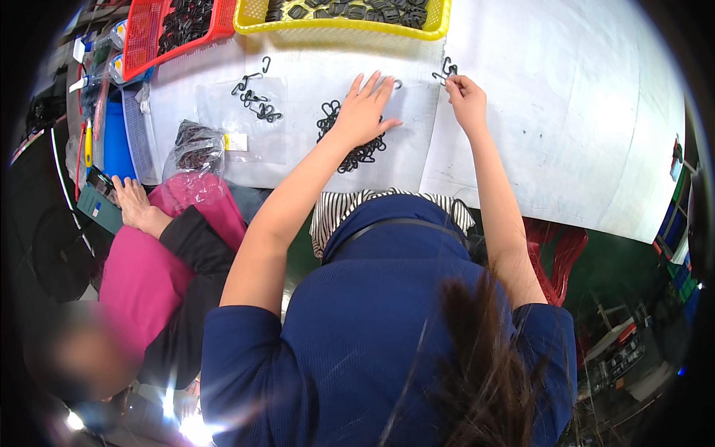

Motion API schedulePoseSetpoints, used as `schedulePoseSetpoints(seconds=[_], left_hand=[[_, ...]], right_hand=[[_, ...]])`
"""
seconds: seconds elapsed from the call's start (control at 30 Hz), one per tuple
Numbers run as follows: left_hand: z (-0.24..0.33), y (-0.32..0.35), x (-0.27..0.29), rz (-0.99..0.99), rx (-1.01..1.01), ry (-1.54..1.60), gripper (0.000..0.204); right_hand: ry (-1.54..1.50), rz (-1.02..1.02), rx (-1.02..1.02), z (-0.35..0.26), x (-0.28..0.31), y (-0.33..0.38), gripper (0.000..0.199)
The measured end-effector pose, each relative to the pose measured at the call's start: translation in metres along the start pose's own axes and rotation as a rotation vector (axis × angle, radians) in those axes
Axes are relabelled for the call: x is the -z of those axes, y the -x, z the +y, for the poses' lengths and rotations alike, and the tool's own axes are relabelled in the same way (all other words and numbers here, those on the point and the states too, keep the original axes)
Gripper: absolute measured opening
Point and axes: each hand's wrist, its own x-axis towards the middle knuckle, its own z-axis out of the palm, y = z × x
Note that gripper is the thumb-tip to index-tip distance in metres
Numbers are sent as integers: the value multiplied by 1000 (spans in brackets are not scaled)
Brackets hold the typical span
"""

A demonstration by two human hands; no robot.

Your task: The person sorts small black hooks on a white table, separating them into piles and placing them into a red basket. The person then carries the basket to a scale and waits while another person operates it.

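My left hand (363, 113) is spread flat over the white tabletop, fingers apart, with nothing visibly gripped. Under and beside its wrist lies a pile of small black hooks (350, 160). A single black hook (398, 84) sits by its fingertips, partly covered by them. To the right, my right hand (468, 100) is closed in a pinch on a small black hook (448, 78). Another black hook (450, 64) lies just beyond those fingertips, close against the pinched one. Whether the two are linked is too small to tell.
A yellow basket (342, 27) of black buckles and a red basket (221, 30) of black parts stand at the far side. Loose hooks (257, 97) lie on a clear bag at left. A filled plastic bag (197, 145) is near a co-worker's hand (134, 203).
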Motion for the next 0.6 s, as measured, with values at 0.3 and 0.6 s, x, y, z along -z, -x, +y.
schedulePoseSetpoints(seconds=[0.3, 0.6], left_hand=[[0, 44, 15, -110, -10, 109, 71], [5, 39, -6, 160, 249, 326, 71]], right_hand=[[-53, -288, -161, 4, -17, 19, 15], [356, -255, 7, -22, -48, 42, 17]])
